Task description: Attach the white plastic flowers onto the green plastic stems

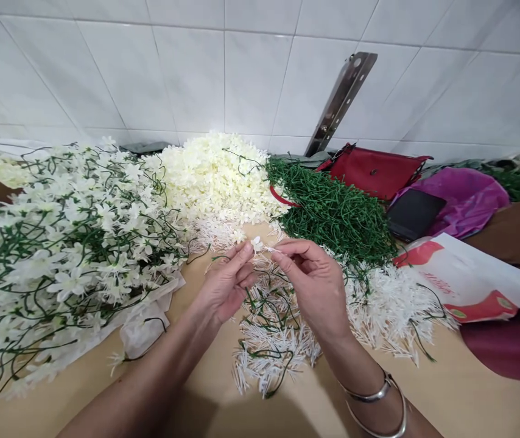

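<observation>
My left hand [224, 286] pinches a small white artificial flower [257, 244] between thumb and fingertips. Facing it, my right hand [319, 283] is closed on a thin white stamen piece [270, 249], whose tip points at the flower; whether the two touch I cannot tell. Below the hands lies a heap of white stamen pieces [282, 344] with green stems mixed in. Behind them rises a mound of loose cream-white blossoms [223, 173]. Green wire-like stems [333, 210] are piled at the back right.
Stemmed white flowers [68, 243] fill the left of the brown table [214, 389]. More stamen pieces [392, 304] lie right, beside a white-and-red bag [474, 274]. A dark phone [415, 213], purple plastic bag [474, 194] and red purse [374, 170] sit near the tiled wall [187, 73] and metal bracket [342, 103].
</observation>
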Motion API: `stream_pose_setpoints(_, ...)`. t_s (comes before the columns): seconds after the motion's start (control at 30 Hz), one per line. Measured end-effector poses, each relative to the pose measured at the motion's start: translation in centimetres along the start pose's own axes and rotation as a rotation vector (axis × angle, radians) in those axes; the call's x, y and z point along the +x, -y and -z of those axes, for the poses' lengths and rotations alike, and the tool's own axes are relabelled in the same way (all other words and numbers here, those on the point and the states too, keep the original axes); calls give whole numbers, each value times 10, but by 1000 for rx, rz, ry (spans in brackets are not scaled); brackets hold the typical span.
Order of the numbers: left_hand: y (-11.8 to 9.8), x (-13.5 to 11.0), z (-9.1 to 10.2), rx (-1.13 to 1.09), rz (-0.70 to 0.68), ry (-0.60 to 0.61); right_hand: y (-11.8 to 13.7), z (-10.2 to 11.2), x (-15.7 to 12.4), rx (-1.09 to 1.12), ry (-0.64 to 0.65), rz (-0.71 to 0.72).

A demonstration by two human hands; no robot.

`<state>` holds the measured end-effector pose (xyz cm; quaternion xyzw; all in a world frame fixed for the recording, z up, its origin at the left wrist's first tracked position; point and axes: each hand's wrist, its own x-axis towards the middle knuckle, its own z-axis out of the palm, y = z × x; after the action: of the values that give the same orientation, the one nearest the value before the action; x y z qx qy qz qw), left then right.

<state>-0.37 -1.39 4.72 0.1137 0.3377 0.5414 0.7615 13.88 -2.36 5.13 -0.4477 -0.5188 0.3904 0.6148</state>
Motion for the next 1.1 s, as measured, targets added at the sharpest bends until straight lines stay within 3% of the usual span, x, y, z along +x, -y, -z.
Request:
stream_pose_setpoints(0.3,10,0,3,93,-48,47,-1,-6,-5,-137,14,37)
stream_pose_setpoints(0.57,12,7,15,427,-332,83,-4,-4,-4,-343,-3,168)
stream_pose_setpoints(0.7,6,8,17,572,-416,144,-10,-1,-1,-283,42,134)
stream_pose_setpoints(0.93,-11,12,24,658,-341,331,-16,9,8,24,267,-121)
stream_pose_setpoints(1.1,-8,13,27,639,-332,334,-18,13,12,42,287,-119)
